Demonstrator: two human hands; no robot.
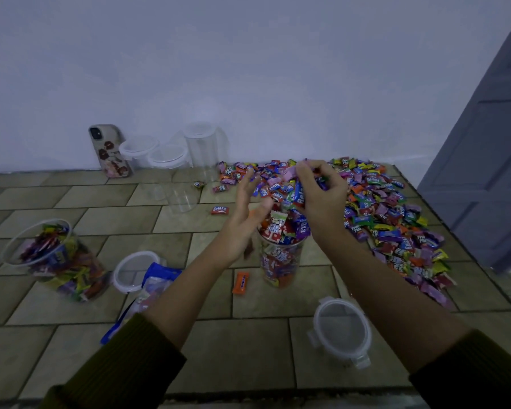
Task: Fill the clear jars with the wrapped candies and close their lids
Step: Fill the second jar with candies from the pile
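A clear jar [281, 262] stands in the middle of the tiled floor, heaped over its rim with wrapped candies. My right hand [322, 196] hovers just above it, shut on a bunch of candies. My left hand [242, 216] is open at the jar's left side, fingers spread, palm toward the jar. A big pile of wrapped candies [393, 219] spreads to the right. At the left a second filled jar [56, 258] stands without a lid. Two clear lids lie loose on the floor: one lid [341, 330] near right, another lid [132, 271] left of centre.
Empty clear jars [202, 146] and lidded containers [165, 156] stand by the back wall beside a leaning phone [109, 150]. An empty jar [182, 197] sits mid-floor. A blue candy bag [151, 287] lies under my left forearm. Stray candies [241, 283] dot the tiles. A grey door [490, 160] is at right.
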